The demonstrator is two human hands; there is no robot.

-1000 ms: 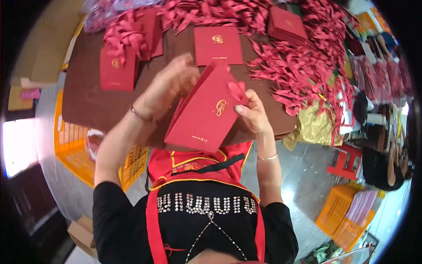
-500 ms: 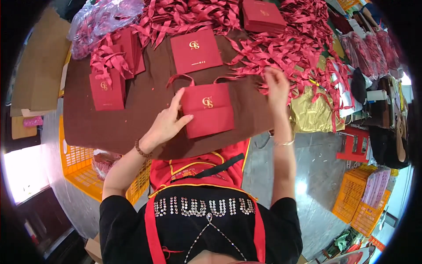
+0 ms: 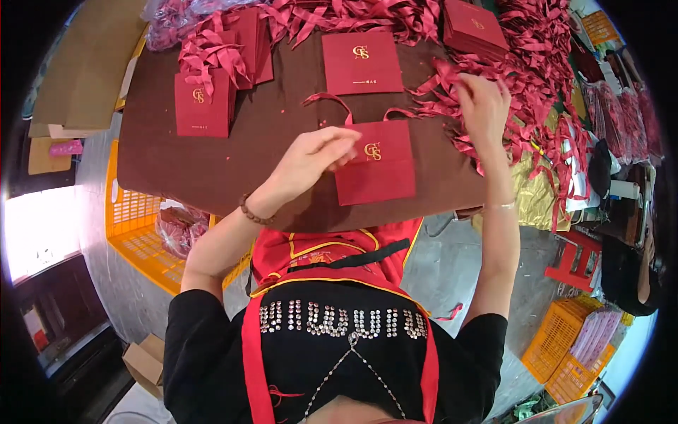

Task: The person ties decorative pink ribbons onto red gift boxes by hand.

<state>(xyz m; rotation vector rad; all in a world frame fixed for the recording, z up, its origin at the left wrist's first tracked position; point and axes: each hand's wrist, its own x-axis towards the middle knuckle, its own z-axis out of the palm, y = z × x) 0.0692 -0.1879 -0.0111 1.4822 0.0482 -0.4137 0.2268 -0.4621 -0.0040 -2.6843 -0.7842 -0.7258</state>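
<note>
A small dark-red paper bag (image 3: 378, 180) with a gold emblem lies in front of me, creased across its middle. Two ribbon ends (image 3: 332, 99) curl out from its top edge. My left hand (image 3: 314, 161) hovers at the bag's upper left corner, fingers loosely bent and nothing visible in them. Over at the ribbon pile, my right hand (image 3: 486, 109) pinches a red ribbon (image 3: 446, 74), which is smeared by motion. Above the bag lies another flat red bag (image 3: 362, 63) with the same emblem.
Stacked bags with ribbons (image 3: 203, 106) stand at the left of the brown-covered table (image 3: 261, 162). More red bags (image 3: 474, 32) are piled at the far right, beside heaped ribbons (image 3: 533, 63). An orange crate (image 3: 145, 240) sits below the table's left edge. Gold sheeting (image 3: 534, 191) hangs at the right.
My left hand has lifted off the bag and its fingers have curled. My right hand has moved farther into the ribbons and now pinches one. The whole view has shifted.
</note>
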